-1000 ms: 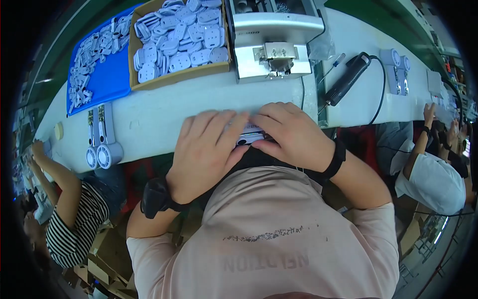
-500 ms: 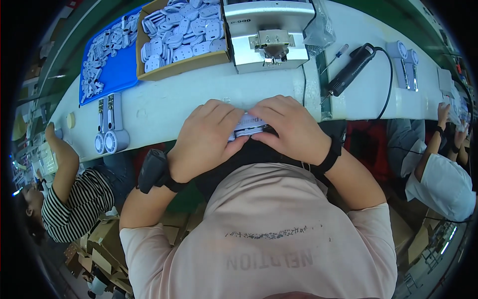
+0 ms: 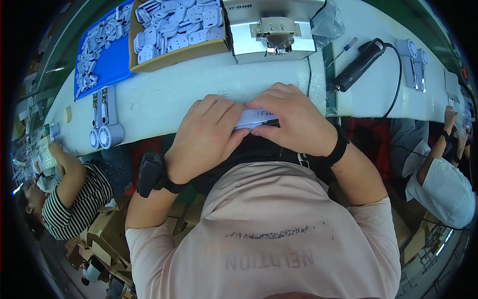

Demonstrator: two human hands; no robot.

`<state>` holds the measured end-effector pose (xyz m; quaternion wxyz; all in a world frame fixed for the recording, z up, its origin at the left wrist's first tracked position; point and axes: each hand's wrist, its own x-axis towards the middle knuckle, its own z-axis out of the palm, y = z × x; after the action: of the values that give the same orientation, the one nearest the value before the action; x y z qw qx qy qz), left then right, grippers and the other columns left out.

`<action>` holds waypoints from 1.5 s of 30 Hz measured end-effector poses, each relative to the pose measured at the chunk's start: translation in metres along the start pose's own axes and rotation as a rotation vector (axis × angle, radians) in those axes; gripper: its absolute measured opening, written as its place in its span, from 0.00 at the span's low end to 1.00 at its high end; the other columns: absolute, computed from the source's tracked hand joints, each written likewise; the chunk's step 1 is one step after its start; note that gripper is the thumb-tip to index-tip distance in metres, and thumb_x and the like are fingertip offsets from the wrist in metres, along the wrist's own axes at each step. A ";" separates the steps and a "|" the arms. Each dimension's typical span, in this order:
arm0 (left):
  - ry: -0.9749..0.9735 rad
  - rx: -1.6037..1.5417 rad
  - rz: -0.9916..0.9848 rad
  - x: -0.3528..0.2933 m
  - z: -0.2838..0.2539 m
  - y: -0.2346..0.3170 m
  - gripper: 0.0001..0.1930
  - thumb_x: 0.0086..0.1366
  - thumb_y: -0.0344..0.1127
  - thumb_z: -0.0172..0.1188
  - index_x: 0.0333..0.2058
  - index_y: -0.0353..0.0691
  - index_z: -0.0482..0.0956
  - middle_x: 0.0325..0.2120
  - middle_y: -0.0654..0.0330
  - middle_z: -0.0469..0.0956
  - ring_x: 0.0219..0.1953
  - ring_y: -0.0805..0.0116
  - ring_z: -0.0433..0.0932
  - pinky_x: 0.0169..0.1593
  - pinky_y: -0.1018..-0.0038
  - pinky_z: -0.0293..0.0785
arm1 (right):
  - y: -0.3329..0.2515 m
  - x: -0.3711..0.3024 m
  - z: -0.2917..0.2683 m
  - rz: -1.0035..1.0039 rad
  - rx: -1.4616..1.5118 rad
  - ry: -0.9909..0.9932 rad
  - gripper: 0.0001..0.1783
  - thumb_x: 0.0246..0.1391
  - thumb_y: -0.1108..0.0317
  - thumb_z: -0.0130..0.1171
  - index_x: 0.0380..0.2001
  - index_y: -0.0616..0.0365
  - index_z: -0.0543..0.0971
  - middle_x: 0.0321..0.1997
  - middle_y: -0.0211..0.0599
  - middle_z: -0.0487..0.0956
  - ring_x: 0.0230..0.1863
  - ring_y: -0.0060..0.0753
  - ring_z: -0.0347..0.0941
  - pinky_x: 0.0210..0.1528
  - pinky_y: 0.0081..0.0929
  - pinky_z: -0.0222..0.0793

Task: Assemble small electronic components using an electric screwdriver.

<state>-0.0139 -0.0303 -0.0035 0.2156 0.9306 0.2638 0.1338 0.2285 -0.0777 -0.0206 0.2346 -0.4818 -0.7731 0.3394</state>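
Note:
Both hands are closed on a white plastic casing (image 3: 252, 118) at the table's front edge, in front of my waist. Dark printing marks its top face, and a dark gap runs along the side nearest me. My left hand (image 3: 206, 130) grips the left end, with the thumb along the near side. Around the right end curls my right hand (image 3: 295, 119), its thumb pressing near the gap. The fingers hide both ends of the casing. On the table to the left lie two white handheld fans (image 3: 111, 135) with opened handles showing parts inside.
A silver machine (image 3: 244, 37) stands ahead, beside a cardboard box (image 3: 181, 56) of white plastic covers and a blue tray (image 3: 113, 67) of small parts. Rightward lie a corded black electric screwdriver (image 3: 359, 66), a small screwdriver (image 3: 350, 43) and more fans (image 3: 407, 48). Co-workers sit on both sides.
The casing has turned in my hands, so its printed face and gap show differently. My right hand has shifted slightly up and to the right. At left, the co-worker's arm has lowered.

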 end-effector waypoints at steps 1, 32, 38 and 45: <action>-0.018 -0.016 0.001 0.001 -0.001 -0.001 0.24 0.56 0.36 0.74 0.50 0.34 0.79 0.45 0.54 0.79 0.48 0.51 0.77 0.51 0.58 0.76 | 0.000 0.001 0.000 -0.010 0.004 -0.004 0.25 0.49 0.67 0.75 0.52 0.55 0.82 0.50 0.38 0.83 0.53 0.47 0.77 0.60 0.40 0.68; 0.082 0.226 -0.006 0.011 -0.022 0.020 0.29 0.55 0.38 0.76 0.56 0.46 0.79 0.50 0.57 0.78 0.56 0.54 0.75 0.57 0.58 0.72 | 0.014 -0.001 0.006 0.032 0.224 0.242 0.31 0.51 0.69 0.74 0.59 0.61 0.79 0.52 0.44 0.79 0.53 0.45 0.78 0.59 0.36 0.74; 0.071 0.280 -0.017 0.009 -0.009 -0.002 0.28 0.55 0.35 0.76 0.56 0.46 0.79 0.51 0.56 0.79 0.56 0.54 0.75 0.58 0.59 0.72 | 0.014 -0.003 0.004 0.057 0.288 0.246 0.34 0.53 0.69 0.73 0.63 0.60 0.76 0.52 0.40 0.79 0.52 0.37 0.78 0.60 0.31 0.74; 0.448 -0.148 -0.365 -0.050 -0.032 -0.014 0.23 0.61 0.31 0.74 0.54 0.38 0.79 0.46 0.53 0.82 0.51 0.53 0.79 0.57 0.59 0.75 | 0.046 -0.006 0.025 0.121 0.822 0.344 0.24 0.61 0.76 0.64 0.61 0.64 0.77 0.52 0.37 0.81 0.57 0.31 0.79 0.62 0.30 0.74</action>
<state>-0.0731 -0.0361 0.0111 0.2396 0.7970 0.4572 0.3136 0.2410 -0.0768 -0.0716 0.5113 -0.4422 -0.4944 0.5464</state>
